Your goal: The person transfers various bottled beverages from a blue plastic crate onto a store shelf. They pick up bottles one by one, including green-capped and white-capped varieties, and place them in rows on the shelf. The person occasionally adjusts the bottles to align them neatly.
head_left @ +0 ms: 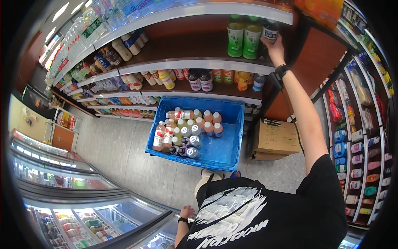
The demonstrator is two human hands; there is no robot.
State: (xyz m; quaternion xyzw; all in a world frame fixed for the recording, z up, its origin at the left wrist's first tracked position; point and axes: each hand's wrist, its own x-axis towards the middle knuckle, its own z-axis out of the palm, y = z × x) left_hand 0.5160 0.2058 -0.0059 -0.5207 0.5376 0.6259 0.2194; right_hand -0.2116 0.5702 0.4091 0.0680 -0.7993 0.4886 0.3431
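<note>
My right hand (275, 49) reaches up to a shelf and is closed around a dark bottle (270, 31) with a black and white label. Two green bottles (243, 39) stand upright just left of it on the same shelf board. My left hand (186, 211) hangs low beside my body near the freezer, its fingers loosely apart with nothing in them. Between me and the shelving sits a blue crate (199, 164) on the floor. Several drink bottles (189, 128) fill its left and middle part, most upright, one pinkish bottle (179, 115) lying across the others.
Lower shelf boards (174, 88) hold rows of other drinks. A cardboard box (275, 139) stands right of the crate, beside a brown end panel (309, 62). Glass-topped freezers (83, 203) run along the lower left. At the right are racks of packaged goods (355, 166).
</note>
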